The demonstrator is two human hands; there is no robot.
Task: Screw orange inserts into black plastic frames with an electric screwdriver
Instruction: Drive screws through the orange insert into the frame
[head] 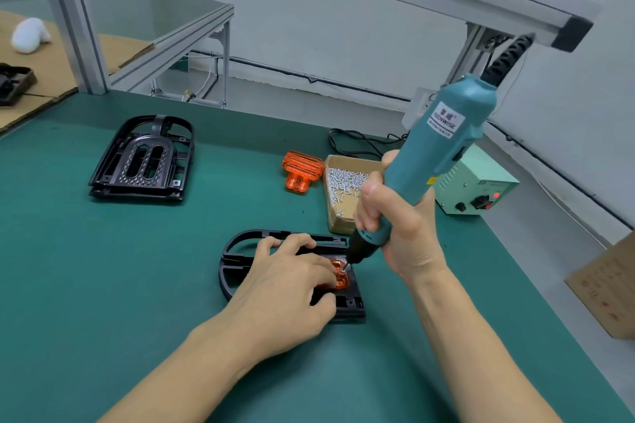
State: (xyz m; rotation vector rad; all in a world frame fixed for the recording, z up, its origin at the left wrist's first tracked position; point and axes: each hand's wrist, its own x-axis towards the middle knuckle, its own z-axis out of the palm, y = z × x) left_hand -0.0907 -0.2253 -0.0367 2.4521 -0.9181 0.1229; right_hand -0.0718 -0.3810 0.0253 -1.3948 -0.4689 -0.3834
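**Screwdriver tip on the orange insert**

At left of the frame, a stack of black frames (142,160) lies on the green mat (86,268). Low centre, the left hand (285,288) presses with spread fingers on the orange insert (340,276), seated in a black frame (237,264). A spare insert (302,170) and a box of screws (343,189) sit above. At right, the right hand (395,220) is wrapped around the teal screwdriver (436,161), tilted, its tip on the insert.

Your teal screwdriver (443,148) wore a white label with dark lettering. Beneath its tip the insert (338,276) glowed translucent orange inside a black frame (240,251). Left of the screwdriver, a second orange insert (302,170) lay on the green mat (103,268), beside silver screws (343,182) in a tan box (335,220).
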